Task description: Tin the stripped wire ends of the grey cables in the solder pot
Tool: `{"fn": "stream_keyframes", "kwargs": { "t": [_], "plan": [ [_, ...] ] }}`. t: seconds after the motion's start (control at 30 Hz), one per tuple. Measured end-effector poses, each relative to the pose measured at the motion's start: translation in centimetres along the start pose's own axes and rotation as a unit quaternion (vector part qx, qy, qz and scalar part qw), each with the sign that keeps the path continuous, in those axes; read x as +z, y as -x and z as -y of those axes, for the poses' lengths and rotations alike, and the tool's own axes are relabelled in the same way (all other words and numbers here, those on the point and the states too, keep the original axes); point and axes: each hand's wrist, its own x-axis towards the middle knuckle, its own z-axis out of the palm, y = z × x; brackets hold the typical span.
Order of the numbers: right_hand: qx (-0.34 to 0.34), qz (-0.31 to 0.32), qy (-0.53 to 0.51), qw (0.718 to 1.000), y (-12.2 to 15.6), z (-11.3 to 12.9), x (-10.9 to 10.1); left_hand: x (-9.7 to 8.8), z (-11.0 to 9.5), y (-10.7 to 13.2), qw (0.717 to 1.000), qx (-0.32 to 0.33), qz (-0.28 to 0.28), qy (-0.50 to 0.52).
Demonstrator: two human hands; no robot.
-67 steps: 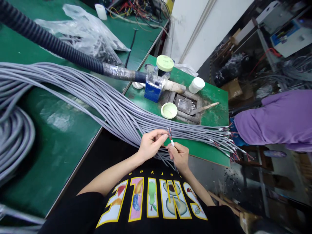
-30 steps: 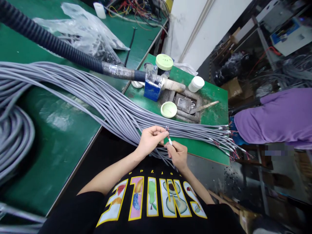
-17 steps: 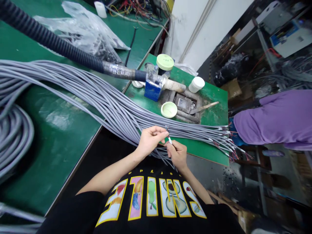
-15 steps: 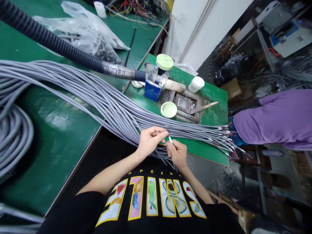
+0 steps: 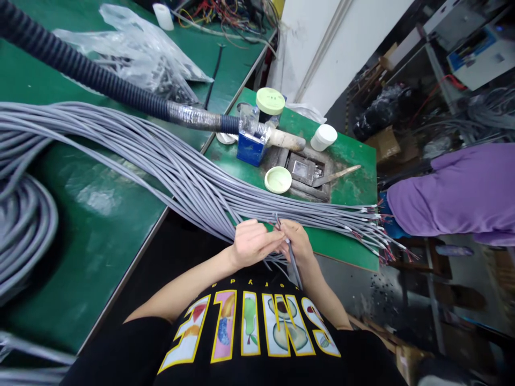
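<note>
My left hand (image 5: 251,244) and my right hand (image 5: 300,244) meet in front of my chest, both pinched on the stripped end of one grey cable (image 5: 292,261). Its thin coloured wires (image 5: 277,221) stick up between my fingertips. The cable runs down past my right wrist. Just beyond my hands a thick bundle of grey cables (image 5: 169,161) lies across the green table (image 5: 100,225), its stripped ends (image 5: 374,236) fanning out to the right.
A black corrugated hose (image 5: 80,69) ends at a blue block (image 5: 250,150) by a solder pot (image 5: 301,169). A pale green lid (image 5: 278,179), a green-capped jar (image 5: 270,102) and a white jar (image 5: 324,138) stand around it. A person in purple (image 5: 454,193) is at right.
My hands have closed together and dropped slightly. The white sleeve near the cable tip is no longer showing, and the cable now hangs down past my right wrist.
</note>
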Motion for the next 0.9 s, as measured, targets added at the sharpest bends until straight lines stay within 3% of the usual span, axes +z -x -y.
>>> {"fn": "stream_keyframes", "kwargs": {
  "t": [0.07,0.17,0.3,0.37,0.53,0.67,0.77,0.9],
  "plan": [
    [-0.005,-0.021,0.015,1.000,-0.1,0.2,-0.1,0.1,-0.1,0.1,0.999,-0.038,0.013,0.032],
    [-0.026,-0.044,0.030,0.998,-0.2,0.4,-0.2,0.6,-0.6,0.1,0.973,-0.180,0.031,0.140],
    [-0.061,-0.020,0.031,0.997,0.0,1.1,-0.8,1.1,-1.7,-0.6,0.856,-0.375,-0.030,0.354],
    [-0.073,-0.006,0.058,0.996,0.1,1.6,-1.1,1.2,-2.0,-1.1,0.824,-0.408,-0.066,0.387],
    [-0.065,-0.009,0.184,0.981,0.2,3.0,-0.9,1.4,-1.8,-1.3,0.811,-0.451,-0.093,0.361],
    [-0.104,-0.053,0.318,0.941,-0.7,5.0,-0.8,1.2,-0.6,-0.7,0.828,-0.453,-0.072,0.324],
    [-0.138,-0.055,0.448,0.882,-2.7,7.4,-1.8,0.7,1.2,0.1,0.891,-0.388,-0.045,0.231],
    [-0.127,0.002,0.614,0.779,-7.1,10.1,-3.3,0.3,3.3,1.3,0.959,-0.275,-0.004,0.073]
  ]
}}
